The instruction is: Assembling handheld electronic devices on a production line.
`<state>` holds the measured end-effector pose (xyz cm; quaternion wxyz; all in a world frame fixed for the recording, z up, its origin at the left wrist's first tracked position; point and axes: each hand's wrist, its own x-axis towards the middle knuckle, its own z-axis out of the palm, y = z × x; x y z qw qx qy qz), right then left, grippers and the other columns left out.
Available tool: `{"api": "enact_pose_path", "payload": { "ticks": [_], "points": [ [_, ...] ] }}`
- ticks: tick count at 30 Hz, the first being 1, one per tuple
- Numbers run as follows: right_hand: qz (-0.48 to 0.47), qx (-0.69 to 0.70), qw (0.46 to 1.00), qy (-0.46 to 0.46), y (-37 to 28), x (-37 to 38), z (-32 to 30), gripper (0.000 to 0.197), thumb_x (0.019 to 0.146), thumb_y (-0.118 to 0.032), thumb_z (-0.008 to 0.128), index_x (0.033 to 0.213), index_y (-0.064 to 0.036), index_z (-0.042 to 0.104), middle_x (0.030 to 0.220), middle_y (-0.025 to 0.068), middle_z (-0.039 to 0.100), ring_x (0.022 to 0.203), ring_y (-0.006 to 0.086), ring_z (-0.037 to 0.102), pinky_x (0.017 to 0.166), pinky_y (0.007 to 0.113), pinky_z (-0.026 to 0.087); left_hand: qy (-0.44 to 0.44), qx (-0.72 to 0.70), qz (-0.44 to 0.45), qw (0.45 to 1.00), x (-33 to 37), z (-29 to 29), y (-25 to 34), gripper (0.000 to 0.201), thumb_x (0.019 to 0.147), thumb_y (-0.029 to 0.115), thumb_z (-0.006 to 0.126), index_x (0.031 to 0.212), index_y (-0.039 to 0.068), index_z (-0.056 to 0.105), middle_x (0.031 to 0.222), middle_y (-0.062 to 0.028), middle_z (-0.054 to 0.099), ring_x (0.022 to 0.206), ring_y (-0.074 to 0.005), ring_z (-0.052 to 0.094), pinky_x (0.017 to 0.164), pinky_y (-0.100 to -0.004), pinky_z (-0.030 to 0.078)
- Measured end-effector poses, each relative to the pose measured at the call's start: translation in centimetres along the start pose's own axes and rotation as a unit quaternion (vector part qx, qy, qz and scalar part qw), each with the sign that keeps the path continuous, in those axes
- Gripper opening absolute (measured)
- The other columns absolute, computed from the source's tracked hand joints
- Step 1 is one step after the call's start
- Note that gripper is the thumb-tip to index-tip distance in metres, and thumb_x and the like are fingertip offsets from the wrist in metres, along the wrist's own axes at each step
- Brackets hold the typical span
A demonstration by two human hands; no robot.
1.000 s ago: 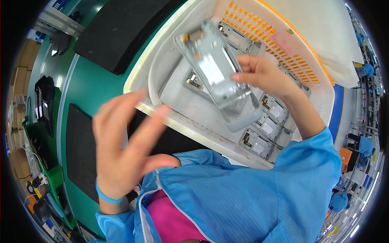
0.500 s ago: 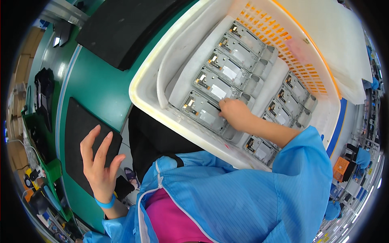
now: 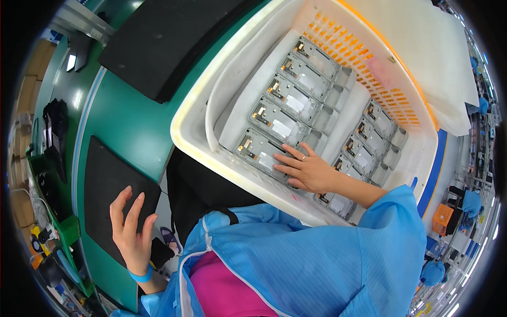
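Note:
A white plastic basket [image 3: 188,138] with an orange slotted far side holds two rows of grey phone frames. My right hand [image 3: 311,171] reaches into it, fingers spread over the nearest phone frame [image 3: 252,152] of the left row. Its fingertips hide part of that frame; whether they press on it I cannot tell. Another phone frame [image 3: 280,121] lies just beyond. White foam padding [image 3: 338,134] runs between the rows. Away to the left, my left hand [image 3: 132,232] hovers by a black mat [image 3: 105,195], fingers apart and nothing in them.
A green tabletop [image 3: 129,116] lies left of the basket, with a large black foam pad [image 3: 163,45] at its far end. White sheets [image 3: 422,58] stand behind the basket. An orange crate [image 3: 442,219] is farther off at the right.
My right hand has gone from fingers closed at the edge of the nearest phone frame to spread flat above it. The left hand has sunk slightly.

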<state>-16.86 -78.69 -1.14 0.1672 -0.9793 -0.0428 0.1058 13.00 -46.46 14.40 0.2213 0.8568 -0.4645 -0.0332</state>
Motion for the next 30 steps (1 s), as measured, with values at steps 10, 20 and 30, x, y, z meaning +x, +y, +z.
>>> {"api": "enact_pose_path", "payload": {
  "ticks": [10,20,30],
  "points": [
    [0.075,0.058,0.978,0.185,-0.2,3.1,-6.4,0.047,0.085,-0.007,0.07,0.13,-0.0041,0.057,0.141,0.0168,0.053,0.128,0.0367,0.051,0.106,0.053,0.04,0.24,0.196,-0.325,0.894,-11.1,-3.3,-12.2,0.044,0.094,0.017,0.07,0.136,0.007,0.061,0.133,-0.0161,0.06,0.118,-0.0328,0.059,0.098,-0.041,0.048],
    [-0.053,0.226,0.973,-0.015,-13.1,25.5,-15.7,0.052,0.094,-0.021,0.063,0.136,0.0069,0.048,0.122,0.0317,0.063,0.114,0.0413,0.062,0.1,0.045,0.048,0.206,0.078,-0.518,0.826,-18.6,-2.2,-17.4,0.073,0.087,0.038,0.077,0.144,0.003,0.048,0.125,-0.0253,0.058,0.113,-0.0345,0.058,0.095,-0.0429,0.049],
    [-0.013,0.284,0.924,0.258,-12.1,27.7,-18.0,0.057,0.082,-0.02,0.073,0.132,0.0018,0.054,0.123,0.0224,0.054,0.11,0.0335,0.058,0.104,0.042,0.046,0.351,-0.457,-0.322,0.751,-11.7,-3.6,-12.1,0.067,0.097,0.016,0.067,0.155,0.003,0.036,0.137,-0.0194,0.058,0.127,-0.0229,0.056,0.11,-0.0295,0.042]
  ]
}}
